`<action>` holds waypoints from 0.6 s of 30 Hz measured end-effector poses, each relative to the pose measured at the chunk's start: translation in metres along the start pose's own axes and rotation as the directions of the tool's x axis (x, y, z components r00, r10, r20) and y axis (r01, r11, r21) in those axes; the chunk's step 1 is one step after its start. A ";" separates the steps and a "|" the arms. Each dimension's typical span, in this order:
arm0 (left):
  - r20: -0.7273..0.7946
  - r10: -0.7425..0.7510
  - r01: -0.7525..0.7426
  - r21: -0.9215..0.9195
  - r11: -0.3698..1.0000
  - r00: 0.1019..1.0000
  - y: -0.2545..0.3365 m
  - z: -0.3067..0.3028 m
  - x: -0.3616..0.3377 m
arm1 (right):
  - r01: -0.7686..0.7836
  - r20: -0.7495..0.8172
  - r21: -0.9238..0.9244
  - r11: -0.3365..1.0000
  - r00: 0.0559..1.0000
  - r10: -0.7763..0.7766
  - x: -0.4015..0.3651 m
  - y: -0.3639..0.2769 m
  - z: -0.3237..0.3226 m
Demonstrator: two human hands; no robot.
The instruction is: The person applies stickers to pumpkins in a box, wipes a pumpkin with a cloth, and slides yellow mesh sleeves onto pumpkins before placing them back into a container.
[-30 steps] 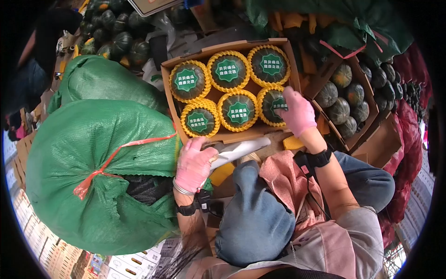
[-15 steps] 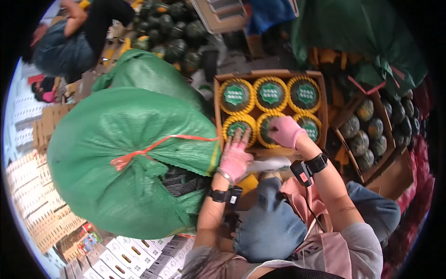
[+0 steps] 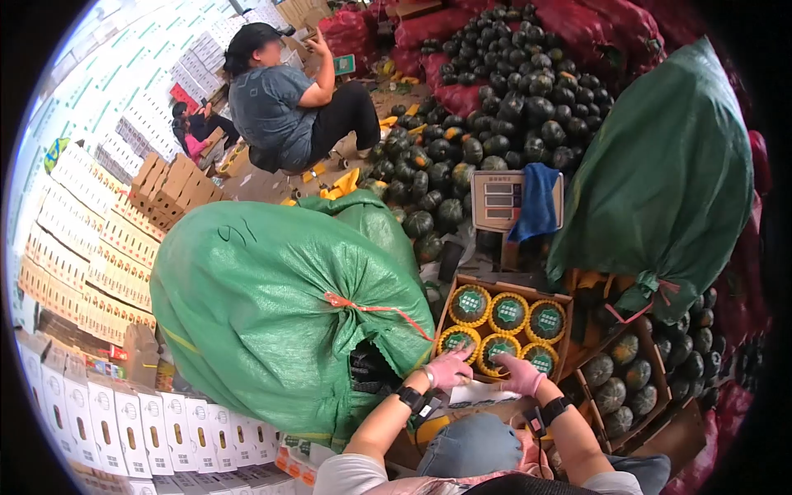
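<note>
In front of me a cardboard box holds several dark green pumpkins in two rows, each in a yellow foam net with a green label on top. My left hand, in a pink glove, lies at the box's near left edge with its fingers stretched toward the front left pumpkin. The fingers of my right hand, also pink-gloved, are extended over the front middle pumpkin, touching it or just above. A white strip lies between my wrists, below the box.
A large green sack bulges at the left; another green sack stands at right. Beyond the box are a scale with a blue cloth and heaped pumpkins. A person squats far left. An open carton of pumpkins sits right.
My view has tilted up, showing more of the room. My right hand has moved toward the box's near edge, uncovering the front middle pumpkin's label. The left hand has slid back slightly.
</note>
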State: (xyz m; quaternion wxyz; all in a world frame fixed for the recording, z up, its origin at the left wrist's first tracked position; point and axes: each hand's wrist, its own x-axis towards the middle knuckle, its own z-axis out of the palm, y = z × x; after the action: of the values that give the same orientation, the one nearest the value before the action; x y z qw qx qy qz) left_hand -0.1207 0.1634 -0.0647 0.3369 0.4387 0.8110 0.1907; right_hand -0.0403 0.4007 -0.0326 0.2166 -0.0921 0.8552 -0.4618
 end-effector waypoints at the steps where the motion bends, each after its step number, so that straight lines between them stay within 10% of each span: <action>1: -0.047 0.057 -0.058 -0.036 0.998 0.997 0.002 -0.004 -0.003 | -0.020 0.084 -0.094 0.995 0.996 0.027 -0.005 -0.004 -0.001; 8: -0.237 0.096 -0.148 -0.214 0.965 0.967 0.057 -0.054 -0.038 | -0.015 0.045 -0.188 0.982 0.999 0.024 -0.042 -0.021 -0.013; 12: -0.333 0.079 -0.091 -0.020 0.996 0.940 0.088 -0.064 -0.074 | -0.090 -0.130 -0.248 0.965 0.990 0.059 -0.067 0.014 -0.016; 18: -0.367 0.061 0.000 0.164 0.986 0.928 0.132 -0.078 -0.142 | -0.163 -0.512 0.093 0.982 0.838 0.188 -0.147 0.038 -0.042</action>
State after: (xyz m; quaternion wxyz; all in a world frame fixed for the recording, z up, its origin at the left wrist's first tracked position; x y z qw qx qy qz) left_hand -0.0439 0.1148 0.1239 0.1380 0.4332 0.8657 0.2092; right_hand 0.0724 0.5061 -0.0022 0.0219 0.1193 0.8758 -0.4671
